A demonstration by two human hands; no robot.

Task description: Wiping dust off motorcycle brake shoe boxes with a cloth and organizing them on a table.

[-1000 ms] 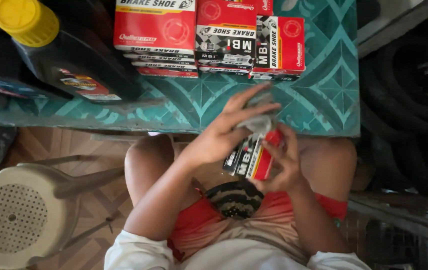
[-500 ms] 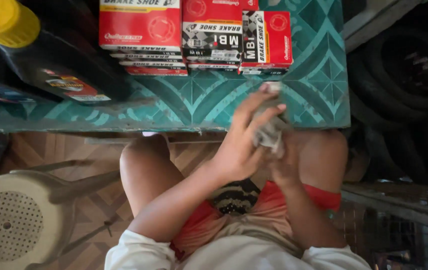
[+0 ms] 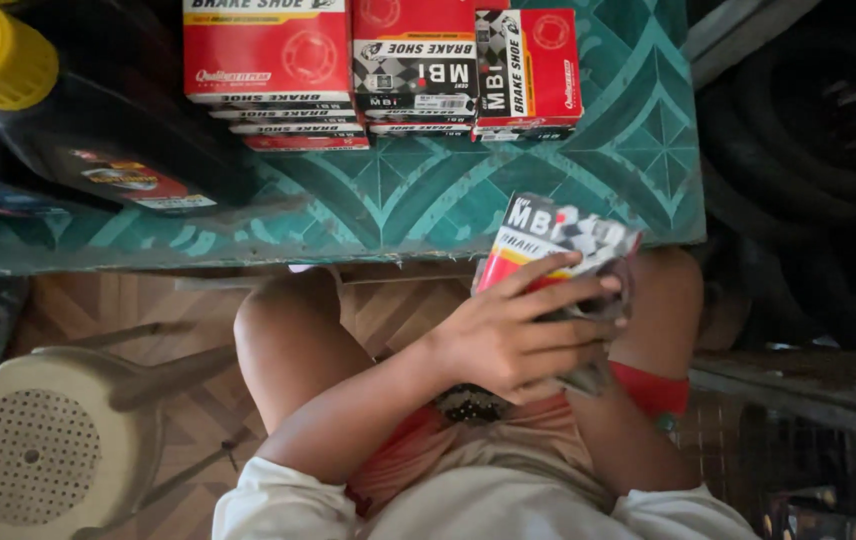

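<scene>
While the left hand (image 3: 513, 340) had its fingers (image 3: 558, 300) clamped across a small red, black and white cardboard box (image 3: 553, 245) above the lap, the right hand stayed hidden behind it, grip unclear. The box seemed light, stiff, crushable, best held by its edges. Similar stacked boxes (image 3: 378, 75) and a dark yellow-capped bottle (image 3: 78, 120) crowded the teal patterned bench (image 3: 428, 190).

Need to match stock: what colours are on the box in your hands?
Red with a yellow stripe and a black-and-white chequered end, on the box; head view shows it.
</scene>
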